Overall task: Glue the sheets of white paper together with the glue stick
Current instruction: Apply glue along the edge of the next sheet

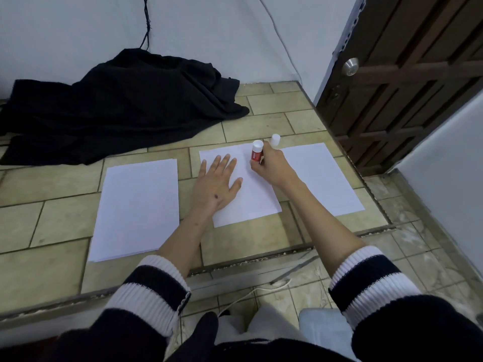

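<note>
The person works on a raised, tiled counter (266,105) with three lots of white paper laid side by side on it. The left hand (218,182) lies flat on the middle sheet (251,202), palm down, its fingers (224,163) straight and spread apart, holding nothing and pressing the paper down near its left edge. The right hand (271,164) holds the glue stick (256,152) upright over the far part of that same sheet, its fingers curled round the red body; the stick's white end points up and whether its lower end touches the paper cannot be told, since the hand hides it. Just beyond the right hand, a small white cap (275,140) stands at the far edge of the papers. To the left of the middle sheet, apart from it, lies a stack of white sheets (138,207), its edges showing several layers. To the right lies another white sheet (321,178), its left part tucked behind the right hand and forearm. Both forearms are bare, with dark sleeves (154,291) banded in white pushed up toward the elbows. At the far left of the counter a black cloth (122,105) lies crumpled against the pale wall, and a dark wooden door (407,74) with a round metal knob (350,66) stands at the right.
</note>
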